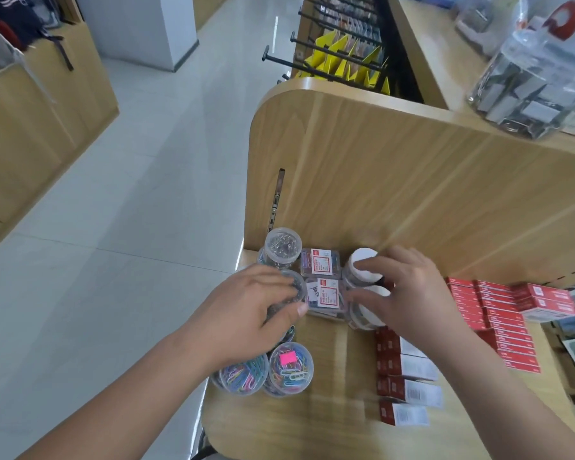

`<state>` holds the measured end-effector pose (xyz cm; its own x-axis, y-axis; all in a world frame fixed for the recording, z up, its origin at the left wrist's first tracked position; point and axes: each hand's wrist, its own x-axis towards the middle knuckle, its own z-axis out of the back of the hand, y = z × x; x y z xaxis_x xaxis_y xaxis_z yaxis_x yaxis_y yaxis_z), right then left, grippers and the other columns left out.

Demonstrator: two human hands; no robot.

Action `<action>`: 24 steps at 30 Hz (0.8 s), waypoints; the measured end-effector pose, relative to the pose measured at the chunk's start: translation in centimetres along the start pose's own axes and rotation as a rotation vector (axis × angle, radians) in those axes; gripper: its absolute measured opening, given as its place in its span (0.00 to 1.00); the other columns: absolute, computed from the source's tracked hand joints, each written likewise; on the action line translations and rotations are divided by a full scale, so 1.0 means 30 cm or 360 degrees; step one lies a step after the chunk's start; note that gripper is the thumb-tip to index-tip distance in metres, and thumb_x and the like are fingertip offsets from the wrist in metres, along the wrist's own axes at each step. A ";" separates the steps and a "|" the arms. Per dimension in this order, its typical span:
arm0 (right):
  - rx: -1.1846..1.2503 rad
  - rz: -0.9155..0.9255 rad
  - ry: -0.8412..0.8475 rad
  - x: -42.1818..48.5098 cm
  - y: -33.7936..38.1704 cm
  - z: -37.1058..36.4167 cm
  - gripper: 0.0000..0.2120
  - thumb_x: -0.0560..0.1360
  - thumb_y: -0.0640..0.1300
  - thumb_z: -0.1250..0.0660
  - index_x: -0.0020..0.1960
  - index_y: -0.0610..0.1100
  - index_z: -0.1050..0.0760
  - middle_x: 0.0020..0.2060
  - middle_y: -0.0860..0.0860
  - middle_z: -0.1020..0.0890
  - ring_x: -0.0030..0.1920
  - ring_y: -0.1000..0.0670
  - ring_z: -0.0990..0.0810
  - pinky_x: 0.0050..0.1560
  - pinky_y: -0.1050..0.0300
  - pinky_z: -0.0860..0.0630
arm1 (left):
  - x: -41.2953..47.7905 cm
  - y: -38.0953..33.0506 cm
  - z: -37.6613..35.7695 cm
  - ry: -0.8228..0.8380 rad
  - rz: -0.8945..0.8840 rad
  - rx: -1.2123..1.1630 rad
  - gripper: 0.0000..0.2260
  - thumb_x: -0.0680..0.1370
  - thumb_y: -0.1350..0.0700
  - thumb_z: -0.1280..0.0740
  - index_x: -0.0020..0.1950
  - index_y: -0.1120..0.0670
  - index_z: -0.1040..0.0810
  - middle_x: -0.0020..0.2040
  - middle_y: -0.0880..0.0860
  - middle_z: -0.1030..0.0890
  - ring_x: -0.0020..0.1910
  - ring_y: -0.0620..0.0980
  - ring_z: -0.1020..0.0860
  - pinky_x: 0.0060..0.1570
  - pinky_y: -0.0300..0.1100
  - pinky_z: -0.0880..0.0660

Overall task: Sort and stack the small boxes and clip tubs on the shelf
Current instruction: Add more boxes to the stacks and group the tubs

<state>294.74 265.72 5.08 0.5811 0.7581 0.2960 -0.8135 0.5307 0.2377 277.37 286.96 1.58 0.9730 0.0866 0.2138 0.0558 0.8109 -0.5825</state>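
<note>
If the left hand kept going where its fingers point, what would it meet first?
Probably the nearer clear labelled box, just beyond the fingertips of the left hand, which grips a silver-clip tub; depth uncertain.

Bright, even indoor light, seemingly from overhead, throws a white glare streak on the glossy pale tiled floor [275,26] and only faint shadows on the light wooden shelf [332,376], while wide-angle distortion bends the edges and the clear plastic jar [531,84] is blurred.
</note>
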 end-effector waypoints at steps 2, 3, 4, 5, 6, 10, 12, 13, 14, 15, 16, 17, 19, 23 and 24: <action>0.0052 -0.0151 0.0053 -0.033 -0.019 0.036 0.16 0.62 0.53 0.16 0.46 0.49 0.14 0.38 0.56 0.23 0.42 0.47 0.24 0.40 0.50 0.25 | 0.032 -0.030 -0.012 0.0052 -0.0019 -0.0005 0.20 0.84 0.40 0.42 0.50 0.52 0.16 0.50 0.44 0.16 0.56 0.46 0.23 0.58 0.42 0.27; 0.0008 -0.0189 0.0109 -0.055 -0.027 0.040 0.16 0.62 0.54 0.16 0.45 0.49 0.14 0.40 0.56 0.22 0.43 0.47 0.23 0.40 0.51 0.24 | 0.050 -0.045 -0.024 0.0113 -0.0018 0.0019 0.21 0.83 0.39 0.43 0.51 0.52 0.17 0.50 0.44 0.17 0.56 0.46 0.24 0.57 0.43 0.27; -0.0054 -0.0180 0.0152 -0.079 -0.035 0.036 0.16 0.61 0.55 0.17 0.45 0.50 0.14 0.41 0.55 0.20 0.44 0.46 0.22 0.39 0.50 0.23 | 0.066 -0.057 -0.038 0.0177 -0.0026 0.0069 0.22 0.83 0.38 0.44 0.52 0.52 0.17 0.51 0.44 0.16 0.57 0.46 0.24 0.57 0.44 0.27; -0.0114 -0.0137 0.0192 -0.103 -0.041 0.027 0.17 0.60 0.56 0.17 0.44 0.49 0.14 0.42 0.53 0.19 0.43 0.45 0.22 0.37 0.49 0.22 | 0.080 -0.065 -0.052 0.0241 -0.0046 0.0138 0.24 0.83 0.38 0.45 0.53 0.52 0.16 0.53 0.45 0.16 0.60 0.46 0.24 0.60 0.45 0.27; -0.0173 -0.0087 0.0217 -0.121 -0.045 0.017 0.17 0.60 0.57 0.17 0.43 0.49 0.14 0.43 0.52 0.19 0.42 0.43 0.22 0.35 0.48 0.22 | 0.092 -0.071 -0.064 0.0305 -0.0072 0.0215 0.25 0.82 0.37 0.47 0.55 0.51 0.16 0.55 0.45 0.16 0.63 0.47 0.25 0.65 0.45 0.29; -0.0311 -0.0010 0.0114 -0.150 -0.055 -0.004 0.14 0.62 0.52 0.18 0.43 0.48 0.16 0.43 0.49 0.21 0.42 0.42 0.23 0.34 0.48 0.23 | 0.103 -0.066 -0.082 0.0449 -0.0118 0.0320 0.29 0.82 0.36 0.52 0.59 0.49 0.16 0.64 0.44 0.18 0.74 0.45 0.31 0.77 0.43 0.45; -0.0284 -0.0035 0.0074 -0.149 -0.052 -0.016 0.11 0.66 0.54 0.24 0.44 0.49 0.17 0.43 0.49 0.22 0.42 0.42 0.24 0.35 0.48 0.24 | 0.100 -0.055 -0.082 0.0468 -0.0109 0.0281 0.29 0.82 0.36 0.52 0.61 0.49 0.17 0.68 0.44 0.20 0.77 0.44 0.33 0.79 0.45 0.47; -0.0275 -0.0046 0.0072 -0.149 -0.049 -0.021 0.12 0.66 0.56 0.27 0.45 0.49 0.17 0.42 0.49 0.22 0.42 0.43 0.24 0.35 0.48 0.24 | 0.098 -0.049 -0.084 0.0473 -0.0112 0.0275 0.29 0.82 0.36 0.52 0.61 0.49 0.17 0.69 0.44 0.21 0.77 0.43 0.34 0.80 0.46 0.47; -0.0276 -0.0053 0.0079 -0.149 -0.046 -0.026 0.13 0.66 0.57 0.28 0.45 0.50 0.17 0.42 0.50 0.22 0.42 0.43 0.25 0.36 0.49 0.25 | 0.096 -0.047 -0.085 0.0479 -0.0114 0.0281 0.29 0.82 0.36 0.52 0.61 0.49 0.17 0.70 0.44 0.21 0.78 0.43 0.34 0.80 0.46 0.47; -0.0282 -0.0060 0.0082 -0.150 -0.044 -0.029 0.13 0.66 0.58 0.28 0.45 0.51 0.17 0.43 0.51 0.22 0.42 0.44 0.24 0.36 0.50 0.26 | 0.095 -0.046 -0.087 0.0487 -0.0114 0.0293 0.29 0.82 0.36 0.52 0.61 0.49 0.17 0.70 0.44 0.21 0.78 0.43 0.35 0.80 0.46 0.48; -0.0275 -0.0066 0.0069 -0.149 -0.041 -0.026 0.12 0.66 0.58 0.28 0.44 0.51 0.17 0.43 0.51 0.22 0.43 0.44 0.24 0.36 0.51 0.26 | 0.095 -0.049 -0.088 0.0490 -0.0112 0.0303 0.28 0.82 0.36 0.52 0.61 0.49 0.17 0.69 0.43 0.21 0.77 0.42 0.34 0.80 0.45 0.48; -0.0249 -0.0064 0.0044 -0.145 -0.036 -0.018 0.12 0.67 0.57 0.28 0.44 0.51 0.17 0.44 0.51 0.21 0.44 0.44 0.23 0.38 0.51 0.26 | 0.094 -0.053 -0.088 0.0481 -0.0102 0.0306 0.28 0.82 0.36 0.52 0.61 0.48 0.17 0.68 0.43 0.20 0.77 0.42 0.33 0.80 0.44 0.49; -0.0157 -0.0009 0.0016 -0.118 -0.021 0.002 0.13 0.71 0.57 0.30 0.49 0.51 0.17 0.51 0.51 0.19 0.52 0.44 0.21 0.46 0.51 0.25 | 0.100 -0.070 -0.083 0.0430 -0.0102 0.0307 0.24 0.83 0.37 0.49 0.60 0.48 0.18 0.63 0.43 0.18 0.73 0.41 0.30 0.79 0.40 0.50; -0.0149 0.0131 0.0242 -0.049 -0.024 0.010 0.22 0.77 0.61 0.40 0.63 0.49 0.20 0.67 0.50 0.21 0.71 0.44 0.26 0.69 0.42 0.30 | 0.123 -0.111 -0.090 0.0461 -0.0173 0.0345 0.24 0.83 0.38 0.50 0.62 0.47 0.19 0.62 0.43 0.19 0.70 0.43 0.29 0.80 0.43 0.50; -0.0192 0.0146 0.0307 -0.045 -0.032 0.005 0.22 0.78 0.61 0.41 0.61 0.49 0.20 0.67 0.49 0.21 0.71 0.44 0.27 0.71 0.39 0.32 | 0.125 -0.117 -0.095 0.0479 -0.0167 0.0353 0.25 0.83 0.37 0.51 0.63 0.48 0.19 0.64 0.44 0.20 0.71 0.44 0.29 0.80 0.42 0.52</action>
<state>294.75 264.13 4.58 0.4991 0.8573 0.1264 -0.8662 0.4892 0.1023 281.47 282.78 2.19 0.9886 -0.1506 0.0041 0.1409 0.9146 -0.3791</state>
